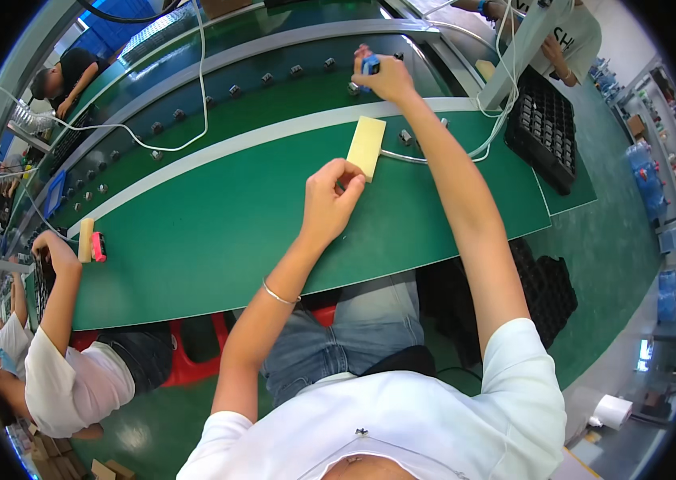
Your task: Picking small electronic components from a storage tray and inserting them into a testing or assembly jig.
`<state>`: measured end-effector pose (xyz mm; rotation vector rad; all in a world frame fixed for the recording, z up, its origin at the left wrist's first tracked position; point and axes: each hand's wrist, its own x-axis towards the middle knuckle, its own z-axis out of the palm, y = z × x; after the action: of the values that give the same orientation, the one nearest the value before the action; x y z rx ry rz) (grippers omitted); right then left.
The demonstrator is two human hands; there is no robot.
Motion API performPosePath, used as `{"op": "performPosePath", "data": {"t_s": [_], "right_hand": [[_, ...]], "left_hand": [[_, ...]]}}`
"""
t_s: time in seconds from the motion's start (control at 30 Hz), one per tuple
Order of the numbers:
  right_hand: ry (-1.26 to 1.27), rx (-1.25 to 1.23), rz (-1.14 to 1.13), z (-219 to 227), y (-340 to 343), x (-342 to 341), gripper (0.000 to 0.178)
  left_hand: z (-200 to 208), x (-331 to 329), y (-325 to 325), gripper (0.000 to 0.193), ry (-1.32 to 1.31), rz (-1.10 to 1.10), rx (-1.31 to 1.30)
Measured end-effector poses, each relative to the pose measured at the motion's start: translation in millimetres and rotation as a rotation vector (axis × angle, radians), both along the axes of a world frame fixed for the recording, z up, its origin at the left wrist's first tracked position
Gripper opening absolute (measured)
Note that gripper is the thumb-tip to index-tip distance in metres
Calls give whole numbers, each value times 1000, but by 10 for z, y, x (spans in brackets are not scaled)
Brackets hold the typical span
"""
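Stretched out over the green conveyor belt (274, 104), my right hand (392, 78) is closed around a small blue object (370, 66) whose kind I cannot make out. A small metal part (354, 89) sits just under it on the belt. My left hand (330, 200) is above the green worktable (218, 232), with its fingers curled into a pinch at the near end of a pale yellow block (365, 144). Whatever those fingers hold, if anything, is hidden. Two more metal parts (406, 138) lie by my right forearm, near a white cable (402, 158).
Several metal parts (296, 71) stand in a row along the belt. At right is a black tray (542, 132) filled with similar parts. A metal post (518, 60) rises beside it. Co-workers sit at left and stand at top right. Another yellow block (85, 240) touches a pink-red item (99, 246).
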<state>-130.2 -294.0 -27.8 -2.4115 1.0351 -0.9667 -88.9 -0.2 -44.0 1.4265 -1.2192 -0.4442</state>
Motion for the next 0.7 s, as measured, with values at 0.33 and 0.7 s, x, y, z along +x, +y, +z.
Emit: {"op": "performPosePath", "data": {"t_s": [0.33,0.7], "right_hand": [[-1139,316,-27,56,656,-955,20],[-1009,808,238,128,847,-997,55]], "left_hand": [[40,-71,-1276,25,-1103,71,-13],[395,121,-1096,20,-16,-173,2]]}}
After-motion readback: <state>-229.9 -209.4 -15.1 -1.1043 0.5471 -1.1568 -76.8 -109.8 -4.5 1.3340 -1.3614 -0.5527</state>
